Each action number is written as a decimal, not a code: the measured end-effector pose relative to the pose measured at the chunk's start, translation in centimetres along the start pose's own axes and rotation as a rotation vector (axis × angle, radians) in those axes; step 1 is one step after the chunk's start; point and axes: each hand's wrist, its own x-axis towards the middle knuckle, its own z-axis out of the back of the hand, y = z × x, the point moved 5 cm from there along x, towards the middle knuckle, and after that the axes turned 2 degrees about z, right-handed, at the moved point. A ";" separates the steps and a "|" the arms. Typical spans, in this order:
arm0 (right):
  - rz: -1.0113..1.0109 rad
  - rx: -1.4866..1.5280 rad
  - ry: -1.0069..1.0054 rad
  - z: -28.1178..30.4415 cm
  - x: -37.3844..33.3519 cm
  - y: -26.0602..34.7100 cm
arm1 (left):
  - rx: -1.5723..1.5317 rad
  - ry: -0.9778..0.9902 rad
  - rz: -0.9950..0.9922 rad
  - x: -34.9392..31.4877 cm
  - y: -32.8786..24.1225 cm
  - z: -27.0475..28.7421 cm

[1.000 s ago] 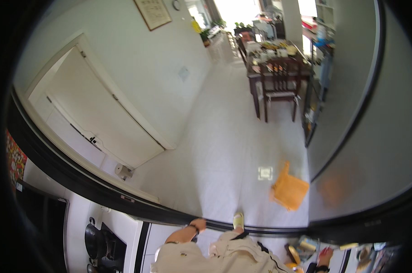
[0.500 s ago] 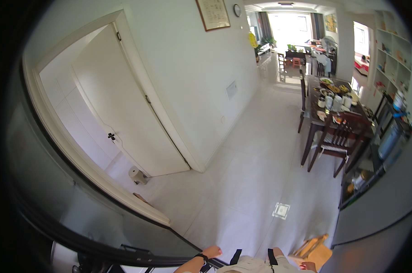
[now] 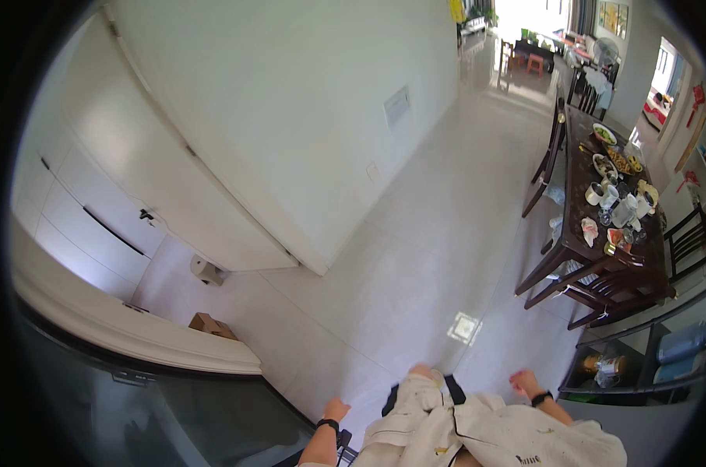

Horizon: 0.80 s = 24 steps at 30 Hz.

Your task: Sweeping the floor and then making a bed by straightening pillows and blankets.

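Observation:
My left hand (image 3: 336, 409), with a black band at the wrist, hangs low in front of me beside the edge of a dark glass door panel (image 3: 213, 412). Its fingers are curled in and I see nothing in them. To the right, my right hand (image 3: 526, 381) is held out over the floor, a dark watch or band on its wrist. Its fingers are loosely bent and a little apart, with no object in them. Between the hands are my light printed clothes (image 3: 485, 428) and one foot (image 3: 420, 370).
Pale tiles (image 3: 353, 288) run ahead along a white wall (image 3: 290, 101). A dark dining table (image 3: 582, 194) with dishes and cups stands at the right, chairs around it. A black shelf (image 3: 641, 389) is nearer. Left are an open white door (image 3: 166, 156), a small stool (image 3: 206, 270) and a cardboard box (image 3: 211, 325).
I have moved forward and the view has tipped down. The wooden stool at the lower right has left view. My right hand has come up and forward; the dining table appears closer.

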 end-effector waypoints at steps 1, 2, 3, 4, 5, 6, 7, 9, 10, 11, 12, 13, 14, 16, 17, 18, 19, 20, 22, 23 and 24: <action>0.171 -0.216 -0.034 0.7 1.0 5.8 | -0.069 0.079 0.159 0.1 0.7 -1.3; 0.182 -0.349 -0.041 1.5 2.7 10.7 | -0.115 0.267 0.312 -0.3 1.8 -3.4; 0.410 -0.476 -0.201 3.6 4.5 14.4 | -0.079 0.422 0.295 -0.5 -1.5 -3.1; 0.645 -0.604 -0.348 5.0 6.0 18.2 | 0.082 0.431 0.237 -0.4 -4.6 -1.9; 0.647 -0.618 -0.253 3.3 8.3 23.6 | -0.045 0.790 0.535 -2.4 3.5 -10.9; 0.601 -0.652 -0.256 4.7 10.4 26.6 | -0.498 1.364 0.586 -0.6 -3.5 -3.7; 0.581 -0.661 -0.283 6.5 12.2 28.9 | -0.480 1.387 0.563 3.0 -5.5 -5.5; 0.655 -0.660 -0.234 6.8 14.8 35.1 | 0.040 1.047 0.221 7.8 -6.9 -5.6; 0.661 -0.653 -0.217 6.8 16.4 38.0 | 0.286 0.858 0.058 11.2 -8.0 -5.3; 0.689 -0.668 -0.169 7.2 17.5 40.3 | 0.427 0.734 -0.114 15.9 -10.6 -4.0; 0.720 -0.673 -0.118 7.5 18.4 42.6 | 0.569 0.599 -0.279 21.4 -13.5 -0.8; 0.659 -0.696 -0.184 11.4 19.7 43.1 | 0.552 0.450 -0.246 29.9 -25.5 6.6; 0.639 -0.680 -0.201 13.7 20.2 44.7 | 0.346 0.307 -0.217 35.1 -33.6 13.6; 0.615 -0.680 -0.295 16.3 22.9 49.9 | -0.054 -0.073 -0.096 41.8 -44.4 25.6; 0.612 -0.716 -0.317 18.0 25.2 51.5 | -0.137 -0.237 -0.125 44.8 -50.2 30.5; 0.624 -0.701 -0.332 20.2 27.4 53.5 | -0.133 -0.248 -0.149 47.6 -56.4 34.6; 0.509 -0.735 -0.315 22.4 29.9 54.9 | -0.131 -0.258 -0.174 49.9 -61.8 37.9; 0.400 -0.767 -0.293 24.5 32.4 56.3 | -0.129 -0.281 -0.184 51.9 -66.1 40.4; 0.671 -0.732 -0.308 28.7 37.9 59.6 | -0.309 -0.174 -0.226 56.1 -74.3 43.5; 0.935 -0.701 -0.297 30.1 40.3 62.2 | -0.398 -0.192 -0.282 58.8 -76.1 43.3; 0.982 -0.701 -0.314 31.9 42.8 65.0 | -0.491 -0.219 -0.343 61.9 -77.2 42.0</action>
